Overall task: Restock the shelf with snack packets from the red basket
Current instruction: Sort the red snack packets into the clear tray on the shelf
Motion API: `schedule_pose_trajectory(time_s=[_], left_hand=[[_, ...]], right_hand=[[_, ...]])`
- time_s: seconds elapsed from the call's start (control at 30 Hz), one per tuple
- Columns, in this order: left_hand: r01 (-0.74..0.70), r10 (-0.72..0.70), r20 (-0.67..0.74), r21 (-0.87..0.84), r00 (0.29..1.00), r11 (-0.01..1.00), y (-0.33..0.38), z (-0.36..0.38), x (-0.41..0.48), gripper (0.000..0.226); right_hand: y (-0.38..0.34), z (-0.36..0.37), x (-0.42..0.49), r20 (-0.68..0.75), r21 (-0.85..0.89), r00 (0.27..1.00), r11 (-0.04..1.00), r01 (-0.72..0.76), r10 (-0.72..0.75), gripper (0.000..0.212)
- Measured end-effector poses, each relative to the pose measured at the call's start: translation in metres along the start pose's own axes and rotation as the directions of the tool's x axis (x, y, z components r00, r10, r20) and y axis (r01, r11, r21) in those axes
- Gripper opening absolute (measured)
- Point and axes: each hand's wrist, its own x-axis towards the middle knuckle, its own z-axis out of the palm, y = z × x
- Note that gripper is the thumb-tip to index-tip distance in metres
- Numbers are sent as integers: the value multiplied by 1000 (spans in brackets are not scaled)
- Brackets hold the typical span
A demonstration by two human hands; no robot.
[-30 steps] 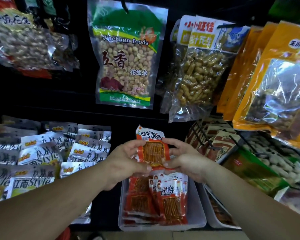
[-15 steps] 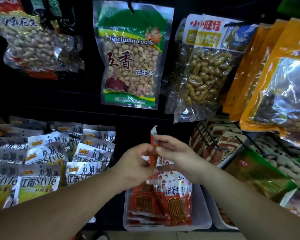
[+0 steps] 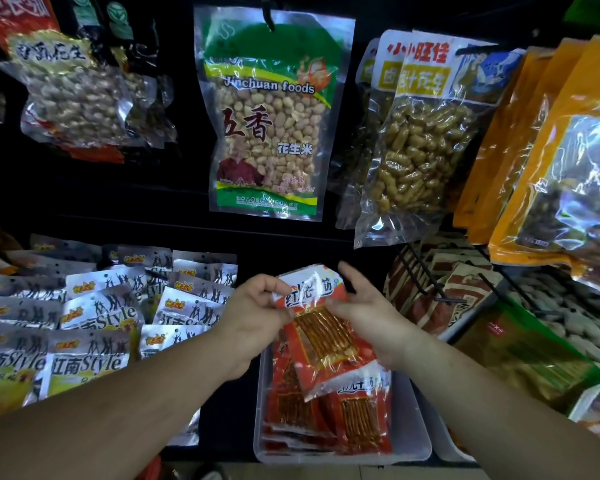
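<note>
Dark shelf backing fills your view, hung with a peanut bag in the middle, and rows of silver packs lie low on the left.

You hold one red packet in front of you, just above a clear bin. Its long axis runs away from you, leaning a little to the left. The white printed header points at the shelf back, and the bottom seam points toward you, over the red stack already lying in the bin. Its clear window with the brown sticks faces up at you.

Your left hand has its fingers curled in and pinches the packet's left edge near the header. Your right hand takes the right edge: the thumb lies across the front just under the header, and the fingers reach up, fairly straight, along the edge behind it.

Both forearms come in from the lower corners and meet at the packet, with the wrists almost level. The left hand's back is turned up toward you.
</note>
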Motion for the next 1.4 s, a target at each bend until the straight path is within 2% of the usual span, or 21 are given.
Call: schedule_pose_trajectory(time_s=[0.07, 0.17, 0.23, 0.3, 0.4, 0.5, 0.53, 0.67, 0.73, 0.8, 0.83, 0.9, 1.0, 1.07, 1.1, 1.13, 1.17, 1.2, 1.23, 1.33, 1.4], left_hand=[[-6, 6, 14, 22, 1000, 1000, 1, 2, -1, 39], [-25, 23, 49, 46, 999, 999, -1, 6, -4, 58], [-33, 29, 63, 74, 998, 997, -1, 5, -2, 74], [13, -21, 113, 75, 993, 997, -1, 3, -3, 88], [51, -67, 198, 84, 978, 995, -3, 4, -7, 96], [10, -20, 129, 79, 991, 997, -5, 4, -5, 91], [2, -9, 100, 66, 995, 998, -4, 4, -4, 89], [-29, 28, 37, 26, 999, 999, -1, 4, -4, 89], [-77, 76, 16, 114, 997, 990, 1, 2, -5, 86], [-163, 176, -11, 314, 984, 935, 0, 2, -6, 70], [-198, 213, -2, 357, 977, 913, -1, 4, -6, 59], [-179, 165, 76, 256, 983, 950, -1, 13, -9, 47], [-159, 132, 138, 211, 982, 964, -5, 20, -8, 40], [-154, 132, 108, 225, 985, 962, -9, 14, -2, 41], [-131, 110, 103, 228, 989, 965, -11, 10, 0, 46], [-108, 84, 111, 232, 990, 967, -14, 7, 2, 50], [-86, 58, 124, 235, 991, 968, -16, 5, 3, 53], [-71, 40, 135, 234, 990, 970, -18, 5, 4, 54], [-64, 31, 143, 233, 989, 970, -21, 5, 6, 56], [-32, 3, 122, 237, 993, 971, -26, 1, 11, 60], [23, -57, 119, 273, 991, 962, -32, -2, 15, 61]], right_hand=[[2, -1, 0, -46, -66, 998, 997, 49, -52, 81], [1, -1, -1, -11, -109, 999, 993, 51, -53, 59], [1, -1, -2, -39, -119, 999, 993, 27, -31, 51], [4, -3, 0, -60, -78, 998, 997, 4, -9, 54], [3, -3, -1, -63, -95, 998, 995, 11, -17, 60], [2, 0, -1, -86, -136, 995, 990, 35, -47, 45], [2, -1, -1, -88, -116, 995, 993, 27, -37, 46], [-2, -11, -5, 75, -74, 993, 994, -81, 86, 87], [-1, -11, -7, 49, -120, 997, 991, -62, 68, 88], [1, -8, -8, -46, -119, 999, 993, -20, 14, 86], [2, -7, -7, -64, -126, 998, 992, -5, -3, 88], [2, -5, -7, -17, -158, 1000, 987, 10, -13, 91], [0, -2, -6, 193, -33, 980, 998, -51, 56, 83], [1, -2, -5, 213, 66, 972, 991, -118, 101, 73], [5, -3, -3, 135, 19, 986, 995, -98, 95, 69], [9, -6, 0, 18, -125, 998, 990, -60, 62, 66], [13, -9, 3, -75, -322, 997, 947, -19, -6, 66], [14, -12, 5, -100, -474, 992, 880, 20, -76, 65], [16, -14, 8, -84, -520, 991, 853, 43, -101, 59], [18, -18, 19, -10, -403, 998, 914, 52, -61, 20], [25, -16, 25, 34, -452, 996, 888, 89, -83, 13]])
